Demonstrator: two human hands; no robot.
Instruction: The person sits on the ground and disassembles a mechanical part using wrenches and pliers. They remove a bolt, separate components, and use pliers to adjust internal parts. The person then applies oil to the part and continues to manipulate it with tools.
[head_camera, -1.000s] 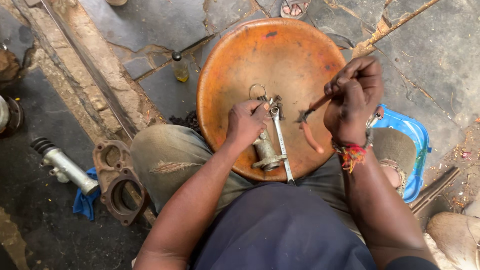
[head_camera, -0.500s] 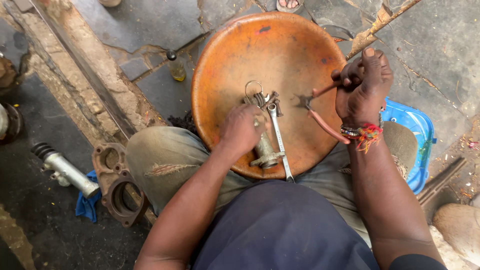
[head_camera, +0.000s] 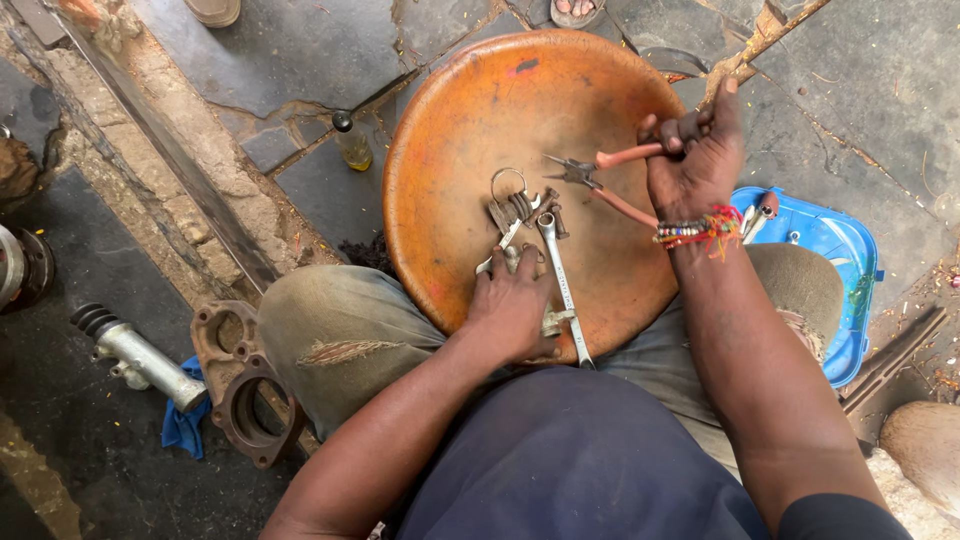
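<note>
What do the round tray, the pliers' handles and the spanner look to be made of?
Round tray: probably metal, orange-brown, worn and rusty-looking, with dull scuffs. Pliers in the right hand: grey steel nose, handles seemingly in reddish plastic or rubber sleeves. Spanner: bright bare steel.

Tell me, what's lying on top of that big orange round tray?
On the orange tray: a spanner, a key ring with small metal bits, and the left hand over a metal part, mostly hidden. The right hand holds pliers above it.

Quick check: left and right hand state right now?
Left hand: fingers closed over a small metal part on the orange tray.
Right hand: closed on the red-handled pliers.
</note>
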